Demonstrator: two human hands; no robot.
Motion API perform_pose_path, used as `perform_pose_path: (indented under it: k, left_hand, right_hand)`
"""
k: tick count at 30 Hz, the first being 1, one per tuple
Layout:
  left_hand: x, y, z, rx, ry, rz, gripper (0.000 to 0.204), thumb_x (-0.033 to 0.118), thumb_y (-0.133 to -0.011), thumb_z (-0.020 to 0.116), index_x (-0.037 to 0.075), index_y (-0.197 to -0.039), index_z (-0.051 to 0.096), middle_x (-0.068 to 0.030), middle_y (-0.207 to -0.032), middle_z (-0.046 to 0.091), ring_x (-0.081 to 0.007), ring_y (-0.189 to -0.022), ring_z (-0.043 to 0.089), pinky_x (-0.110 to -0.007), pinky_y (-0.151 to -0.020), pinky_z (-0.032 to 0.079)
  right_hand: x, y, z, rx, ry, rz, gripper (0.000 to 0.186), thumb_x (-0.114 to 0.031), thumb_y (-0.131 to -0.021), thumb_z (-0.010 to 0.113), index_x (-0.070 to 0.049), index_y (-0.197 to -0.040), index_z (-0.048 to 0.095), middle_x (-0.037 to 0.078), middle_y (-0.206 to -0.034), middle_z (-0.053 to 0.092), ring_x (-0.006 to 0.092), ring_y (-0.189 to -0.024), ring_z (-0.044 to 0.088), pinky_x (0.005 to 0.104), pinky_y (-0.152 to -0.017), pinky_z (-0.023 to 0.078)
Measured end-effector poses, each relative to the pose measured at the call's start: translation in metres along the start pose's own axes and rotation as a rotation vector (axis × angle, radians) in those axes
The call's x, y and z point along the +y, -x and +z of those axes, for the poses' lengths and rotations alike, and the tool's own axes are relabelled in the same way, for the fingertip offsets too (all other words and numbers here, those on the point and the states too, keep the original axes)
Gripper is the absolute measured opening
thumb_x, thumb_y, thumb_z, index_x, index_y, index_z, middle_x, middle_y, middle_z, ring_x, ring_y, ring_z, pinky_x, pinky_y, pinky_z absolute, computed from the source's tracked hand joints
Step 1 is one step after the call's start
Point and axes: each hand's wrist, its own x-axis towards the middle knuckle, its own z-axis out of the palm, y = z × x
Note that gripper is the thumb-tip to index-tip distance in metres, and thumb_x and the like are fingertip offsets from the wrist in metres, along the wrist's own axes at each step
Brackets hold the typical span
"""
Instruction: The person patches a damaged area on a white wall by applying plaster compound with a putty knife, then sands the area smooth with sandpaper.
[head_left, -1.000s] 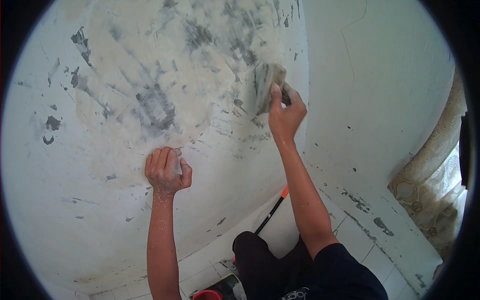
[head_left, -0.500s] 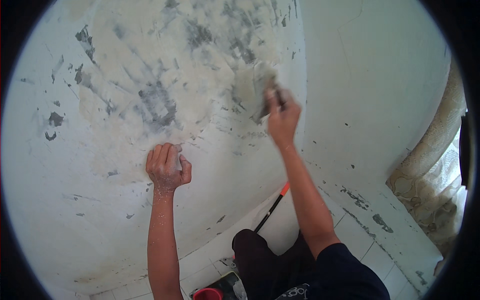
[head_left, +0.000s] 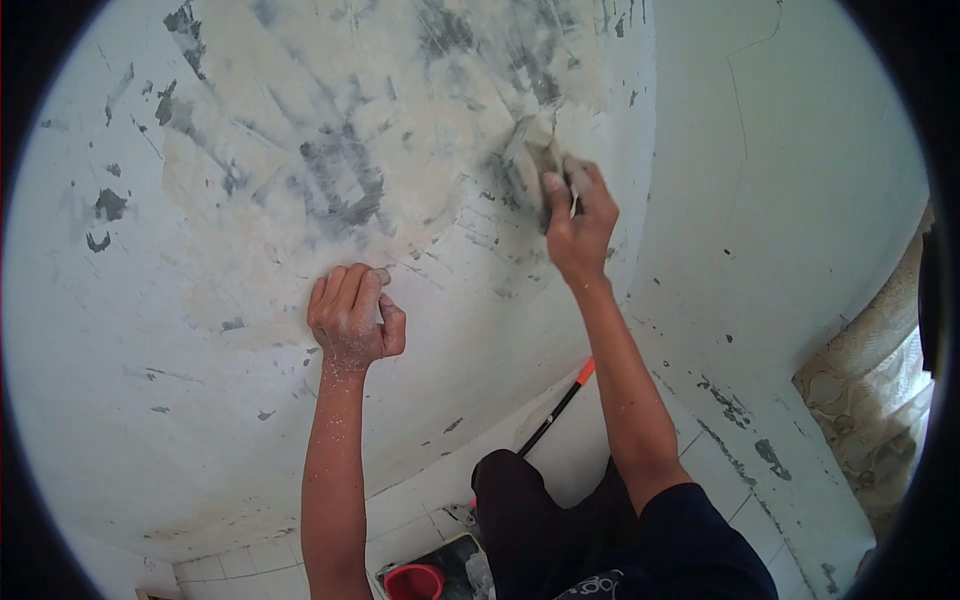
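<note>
My right hand (head_left: pixel 583 225) grips a dusty, pale grey sanding block (head_left: pixel 532 160) and has it flat against the wall (head_left: pixel 440 330). The block lies at the right edge of a large beige putty patch (head_left: pixel 260 215) with dark grey marks. Below the patch, my left hand (head_left: pixel 350 315) rests on the wall with its fingers curled in and the thumb apart. I see nothing in it, though the palm side is hidden. White dust coats its knuckles and wrist.
A second wall (head_left: pixel 760 200) meets this one at a corner on the right. Beyond it hangs a patterned curtain (head_left: pixel 870 390). Low down are a black pole with an orange end (head_left: pixel 555 415), a red container (head_left: pixel 413 582) on a dark tray (head_left: pixel 450 555), and white floor tiles (head_left: pixel 265 555).
The view has shifted slightly, moving the wall marks within it. My right hand still holds the sanding block at the patch's right side, now less blurred. My left hand stays against the wall.
</note>
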Motion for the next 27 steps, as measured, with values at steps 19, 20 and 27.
perform_pose_path:
  k: [19,20,27]
  left_hand:
    - [0.004,-0.001,0.001,0.004,0.013,-0.010,0.023,0.011,-0.059,0.056,0.004,-0.080,0.060,-0.0098,-0.078,0.058,-0.0281,-0.066,0.051,-0.038,-0.061,0.039]
    - [0.004,-0.002,0.001,0.002,0.017,-0.009,0.023,0.011,-0.059,0.056,0.004,-0.080,0.060,-0.0098,-0.078,0.058,-0.0281,-0.066,0.051,-0.038,-0.061,0.039]
    - [-0.003,0.006,0.002,0.000,0.029,0.002,0.023,0.011,-0.060,0.056,0.004,-0.082,0.060,-0.0101,-0.078,0.058,-0.0287,-0.067,0.051,-0.038,-0.062,0.039]
  right_hand:
    - [-0.031,-0.038,0.022,0.345,0.067,0.484,0.033,-0.020,-0.087,0.079,0.012,-0.096,0.074,0.020,-0.081,0.076,0.0211,-0.071,0.073,0.0332,-0.069,0.057]
    - [-0.042,-0.043,0.030,0.365,0.070,0.449,0.031,-0.020,-0.086,0.079,0.010,-0.093,0.075,0.020,-0.080,0.075,0.0224,-0.070,0.074,0.0340,-0.069,0.057]
    - [-0.105,-0.039,0.023,0.093,-0.274,0.353,0.031,-0.017,-0.092,0.078,0.012,-0.103,0.074,0.011,-0.085,0.076,0.0127,-0.078,0.070,0.0265,-0.074,0.055]
